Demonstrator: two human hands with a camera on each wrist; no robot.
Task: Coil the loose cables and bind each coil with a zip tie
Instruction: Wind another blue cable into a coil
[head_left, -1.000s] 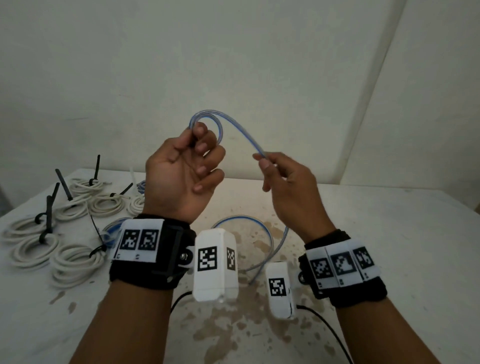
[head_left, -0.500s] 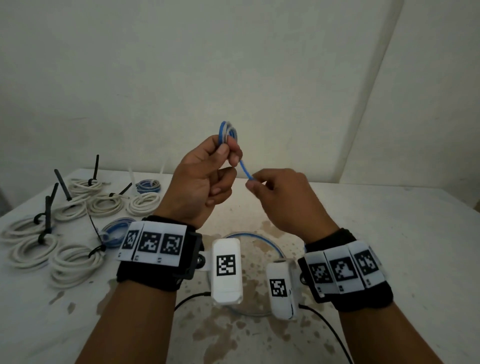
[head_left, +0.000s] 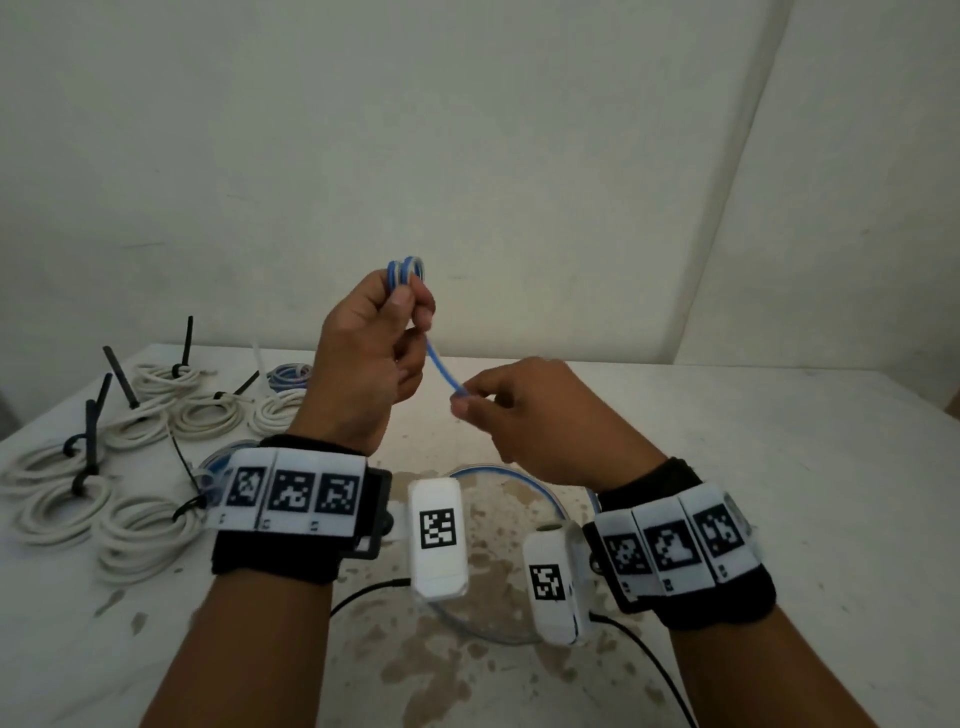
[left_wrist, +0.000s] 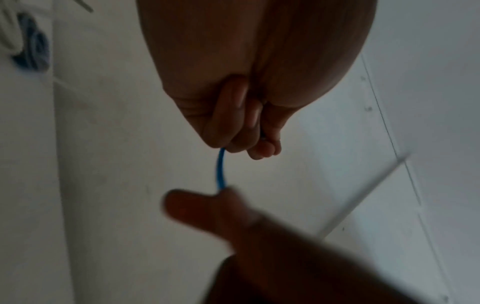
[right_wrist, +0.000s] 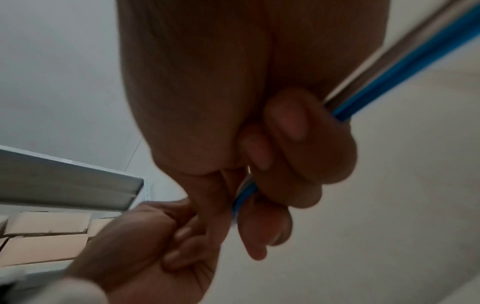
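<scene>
A thin blue and white cable (head_left: 441, 369) runs between my two raised hands. My left hand (head_left: 374, 348) pinches a small tight coil (head_left: 406, 270) of it between thumb and fingers, held above the table. My right hand (head_left: 519, 410) pinches the cable a short way below and to the right; in the right wrist view the blue cable (right_wrist: 389, 74) passes through its curled fingers. The rest of the cable (head_left: 498, 473) hangs to the table in a loose loop behind my wrists. The left wrist view shows the short blue stretch (left_wrist: 221, 170) between both hands.
Several white coils bound with black zip ties (head_left: 140, 530) lie on the left of the stained white table (head_left: 779, 467). A small blue coil (head_left: 288, 374) lies at the back left. Black leads run from the wrist cameras (head_left: 649, 670). Walls stand close behind.
The wide loop held a second ago has been wound into a small tight coil in my left hand. My right hand has slid along the cable, down and closer to the left.
</scene>
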